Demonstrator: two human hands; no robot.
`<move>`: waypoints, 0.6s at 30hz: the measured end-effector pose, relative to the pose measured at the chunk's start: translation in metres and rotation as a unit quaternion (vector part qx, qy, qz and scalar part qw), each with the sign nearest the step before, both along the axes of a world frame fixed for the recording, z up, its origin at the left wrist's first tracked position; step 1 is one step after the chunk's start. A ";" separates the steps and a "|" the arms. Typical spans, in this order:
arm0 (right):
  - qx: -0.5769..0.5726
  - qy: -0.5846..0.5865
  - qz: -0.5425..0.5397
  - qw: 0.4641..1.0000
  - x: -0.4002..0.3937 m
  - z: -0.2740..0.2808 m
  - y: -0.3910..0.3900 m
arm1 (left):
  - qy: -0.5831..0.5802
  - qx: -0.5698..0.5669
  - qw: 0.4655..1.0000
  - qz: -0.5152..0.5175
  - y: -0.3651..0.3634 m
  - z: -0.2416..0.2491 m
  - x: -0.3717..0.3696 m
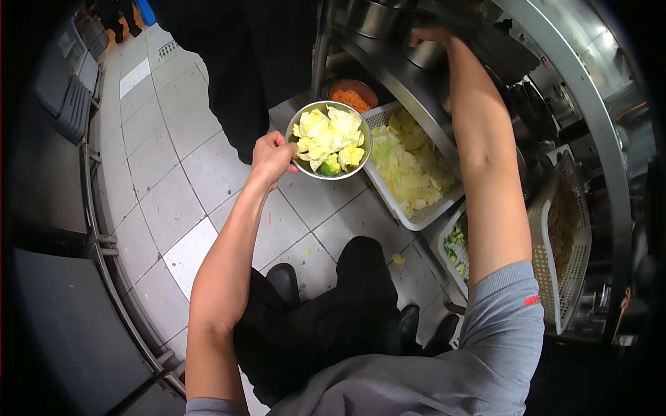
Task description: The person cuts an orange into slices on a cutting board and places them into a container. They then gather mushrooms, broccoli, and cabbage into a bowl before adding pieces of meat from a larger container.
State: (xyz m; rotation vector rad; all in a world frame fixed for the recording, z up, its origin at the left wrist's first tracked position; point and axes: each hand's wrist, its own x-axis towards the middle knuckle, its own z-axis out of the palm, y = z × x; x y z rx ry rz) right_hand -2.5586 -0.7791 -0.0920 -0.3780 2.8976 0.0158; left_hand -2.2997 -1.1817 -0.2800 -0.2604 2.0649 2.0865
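My left hand (272, 161) grips the rim of a round metal bowl (329, 175) that holds pale yellow-green leaf pieces (329, 135) and a darker green piece. The bowl is over the tiled floor. My right hand (429, 36) reaches to the metal shelf at the top, beside a metal pot (426, 55). Its fingers are bent at the pot's rim, and what they hold, if anything, is too dark and small to make out. Below the shelf, a white perforated basket (418, 223) holds chopped cabbage (414, 170).
A bowl of orange shreds (352, 95) sits behind the cabbage basket. White baskets with green pieces (456, 243) and brownish strips (563, 222) stand at the right. A person in dark trousers (239, 62) stands ahead. Steel cabinets (62, 298) line the left.
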 end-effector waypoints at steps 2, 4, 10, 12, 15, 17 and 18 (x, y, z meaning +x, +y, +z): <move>0.061 -0.013 -0.021 0.998 0.019 0.017 -0.019 | 0.002 -0.001 1.000 -0.001 0.002 0.005 0.003; 0.158 0.005 -0.042 0.986 0.054 0.039 -0.054 | 0.003 0.000 1.000 -0.003 0.004 0.007 0.004; 0.123 -0.014 -0.031 0.992 0.030 0.033 -0.029 | 0.007 -0.016 1.000 -0.012 0.006 0.007 0.007; 0.032 0.021 -0.050 0.998 0.013 0.020 -0.005 | 0.009 -0.018 1.000 -0.012 0.007 0.008 0.006; -0.080 0.181 -0.063 0.978 0.042 0.002 -0.025 | 0.012 -0.008 1.000 0.001 0.009 0.005 0.006; -0.099 0.216 -0.101 0.966 0.073 0.012 -0.052 | 0.012 -0.004 1.000 0.003 0.011 0.004 0.005; -0.097 0.213 -0.128 0.964 0.078 0.020 -0.058 | 0.012 -0.002 1.000 0.004 0.013 0.005 0.005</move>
